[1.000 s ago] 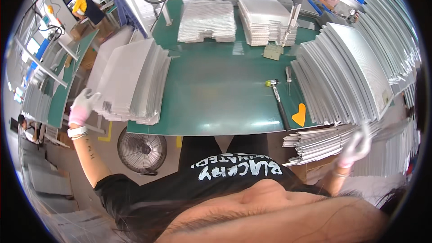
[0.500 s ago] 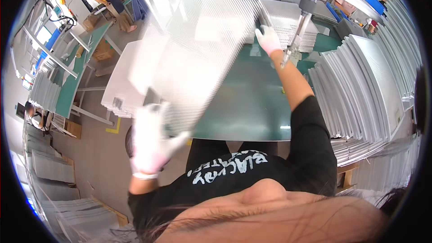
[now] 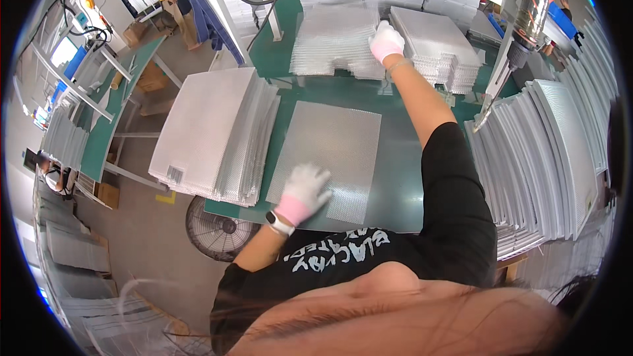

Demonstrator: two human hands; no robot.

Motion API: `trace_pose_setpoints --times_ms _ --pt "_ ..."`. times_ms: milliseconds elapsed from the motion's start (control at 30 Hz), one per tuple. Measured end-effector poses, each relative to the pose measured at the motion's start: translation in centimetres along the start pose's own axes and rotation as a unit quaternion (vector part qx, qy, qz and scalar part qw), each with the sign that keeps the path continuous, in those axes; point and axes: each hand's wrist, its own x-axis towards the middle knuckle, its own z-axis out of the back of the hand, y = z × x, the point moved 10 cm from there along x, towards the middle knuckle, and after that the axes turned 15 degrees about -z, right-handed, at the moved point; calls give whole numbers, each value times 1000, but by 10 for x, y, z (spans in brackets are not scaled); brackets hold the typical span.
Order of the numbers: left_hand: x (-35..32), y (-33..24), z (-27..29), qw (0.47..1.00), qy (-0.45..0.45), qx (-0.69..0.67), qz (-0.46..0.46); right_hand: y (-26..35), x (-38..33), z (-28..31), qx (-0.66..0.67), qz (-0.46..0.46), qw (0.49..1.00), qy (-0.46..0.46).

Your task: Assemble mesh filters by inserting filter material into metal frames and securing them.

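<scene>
A thin, translucent sheet with a fine mesh texture (image 3: 333, 148) lies on the green tabletop (image 3: 401, 178) in front of me. My left hand (image 3: 303, 191), in a white glove with a pink cuff, rests flat on its near left part, fingers spread. Farther off, my gloved right hand (image 3: 387, 42) is at the right edge of a stack of similar notched sheets (image 3: 336, 36). Its fingers are drawn together, and whatever they grip is hidden. Close to that hand on the right stands another stack of notched sheets (image 3: 435, 43).
A tall stack of pale sheets (image 3: 204, 128) stands left of the single sheet. An orange-and-black electric screwdriver (image 3: 527, 33) hangs at the right, above leaning rows of panels (image 3: 527, 158). A floor fan (image 3: 217, 227) is below left. One person (image 3: 173, 3) stands in the background.
The sheet that was tilted up in my left hand now lies flat on the table. My left hand has moved right onto it. My right hand has shifted slightly away, to the stack edge.
</scene>
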Motion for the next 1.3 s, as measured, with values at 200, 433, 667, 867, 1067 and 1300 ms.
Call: trace_pose_setpoints --times_ms 200,433,667,867,1067,1300 --pt "15 24 -45 997 -36 60 31 -23 34 50 596 -6 803 14" --pt "20 54 -21 862 -344 -337 158 -58 13 86 706 102 694 99" --pt "11 97 118 644 -458 -613 16 -95 -138 80 661 77 725 177" --pt "-41 62 73 876 -405 -175 193 -124 -285 67 369 46 906 204" --pt "-46 62 0 936 -207 -124 258 -152 -326 11 270 22 937 219" --pt "-51 70 -15 944 -206 -86 243 -148 -333 -6 247 50 946 202"
